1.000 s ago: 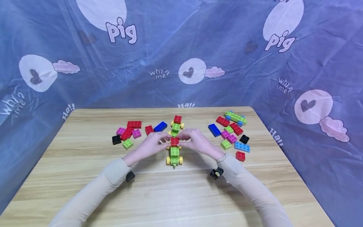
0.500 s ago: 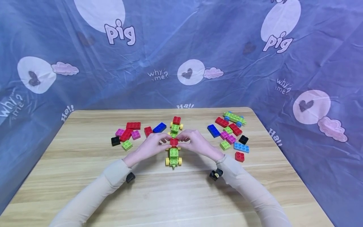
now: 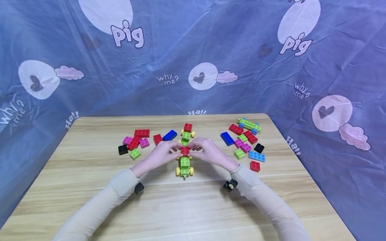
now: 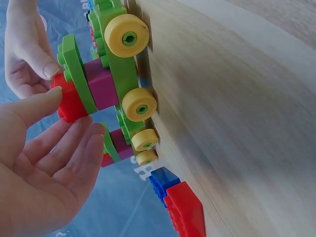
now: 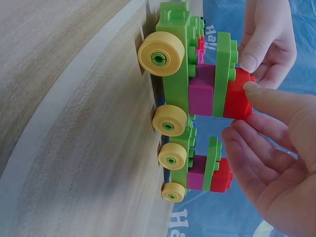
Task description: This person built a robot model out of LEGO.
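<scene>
In the head view my left hand (image 3: 161, 154) and right hand (image 3: 208, 152) meet at mid-table, pinching a red toy brick (image 3: 185, 151) from both sides. That brick sits on top of a light green plate (image 4: 78, 74), which lies over a magenta brick (image 4: 101, 85). Below them is a light green wheeled base (image 5: 174, 81) with yellow wheels (image 5: 161, 53), standing on the table. Beyond it, in line, stands a second green wheeled base (image 5: 179, 165) bearing the same stack, a red brick (image 5: 220, 177) on top.
Left of the hands lie several loose bricks, among them a black brick (image 3: 123, 149) and a blue brick (image 3: 170, 135). At right are more, including a light blue brick (image 3: 257, 156) and a red brick (image 3: 254, 166). A green base with blue wheels (image 3: 250, 125) stands at the back right.
Both hands keep their pinch on the red brick and the stack stays put. Only the head view has shifted slightly.
</scene>
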Demonstrator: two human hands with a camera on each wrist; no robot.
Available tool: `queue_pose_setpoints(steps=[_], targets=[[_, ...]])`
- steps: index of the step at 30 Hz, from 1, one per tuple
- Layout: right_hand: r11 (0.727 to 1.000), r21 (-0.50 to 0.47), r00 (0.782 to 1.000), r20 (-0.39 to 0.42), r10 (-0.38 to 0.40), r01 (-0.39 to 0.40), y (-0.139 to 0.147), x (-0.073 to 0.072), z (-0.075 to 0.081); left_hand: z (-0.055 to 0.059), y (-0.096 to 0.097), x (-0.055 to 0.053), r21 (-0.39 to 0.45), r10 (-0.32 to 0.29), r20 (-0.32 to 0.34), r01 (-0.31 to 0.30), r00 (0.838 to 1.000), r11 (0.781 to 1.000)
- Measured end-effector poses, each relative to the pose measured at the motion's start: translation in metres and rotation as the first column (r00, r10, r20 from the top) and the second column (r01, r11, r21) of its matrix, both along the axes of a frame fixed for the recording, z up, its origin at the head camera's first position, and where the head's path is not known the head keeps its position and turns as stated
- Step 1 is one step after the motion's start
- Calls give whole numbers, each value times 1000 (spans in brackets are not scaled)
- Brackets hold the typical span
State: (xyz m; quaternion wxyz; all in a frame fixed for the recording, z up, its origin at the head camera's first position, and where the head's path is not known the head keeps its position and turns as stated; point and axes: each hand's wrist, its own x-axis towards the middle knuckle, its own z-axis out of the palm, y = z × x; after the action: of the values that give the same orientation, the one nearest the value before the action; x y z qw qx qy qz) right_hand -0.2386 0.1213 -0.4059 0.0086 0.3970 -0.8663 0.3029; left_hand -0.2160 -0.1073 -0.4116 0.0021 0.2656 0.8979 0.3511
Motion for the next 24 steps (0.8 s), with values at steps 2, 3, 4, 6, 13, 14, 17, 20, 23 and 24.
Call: queue_pose_setpoints(steps=[2, 3, 4, 6, 13, 14, 17, 20, 23, 24], targets=[[1000, -4, 1000, 2, 1, -1, 1, 0, -1, 0, 0, 0, -2, -4, -6, 4, 1000, 1000], [1000, -6, 1000, 3, 1, -1, 1, 0, -1, -1, 0, 0, -2, -7, -11, 7, 1000, 1000], [1000, -8, 1000, 4, 1, -1, 1, 1, -1, -1, 0, -1, -2, -9, -15, 9, 1000, 1000], [1000, -13, 1000, 7, 1, -1, 2, 1, -1, -1, 0, -1, 2, -13, -20, 13, 1000, 1000], [1000, 4, 1000, 7, 15, -15, 4, 1, -2, -1, 0, -2, 7, -21, -17, 21, 1000, 1000], [1000, 8, 1000, 4, 18, -18, 5, 1, -2, -1, 0, -2, 5, -21, -17, 21, 1000, 1000], [1000, 11, 1000, -4, 24, -24, 5, 3, -2, -1, 0, -2, 3, -22, -16, 22, 1000, 1000], [1000, 13, 1000, -1, 22, -22, 6, 3, -1, -1, 1, -2, 5, -22, -17, 22, 1000, 1000], [1000, 14, 1000, 2, 16, -16, 7, 4, -1, -1, 1, -2, 5, -23, -18, 23, 1000, 1000], [1000, 14, 1000, 2, 16, -16, 7, 4, -1, -1, 2, -3, 3, -22, -15, 22, 1000, 1000]])
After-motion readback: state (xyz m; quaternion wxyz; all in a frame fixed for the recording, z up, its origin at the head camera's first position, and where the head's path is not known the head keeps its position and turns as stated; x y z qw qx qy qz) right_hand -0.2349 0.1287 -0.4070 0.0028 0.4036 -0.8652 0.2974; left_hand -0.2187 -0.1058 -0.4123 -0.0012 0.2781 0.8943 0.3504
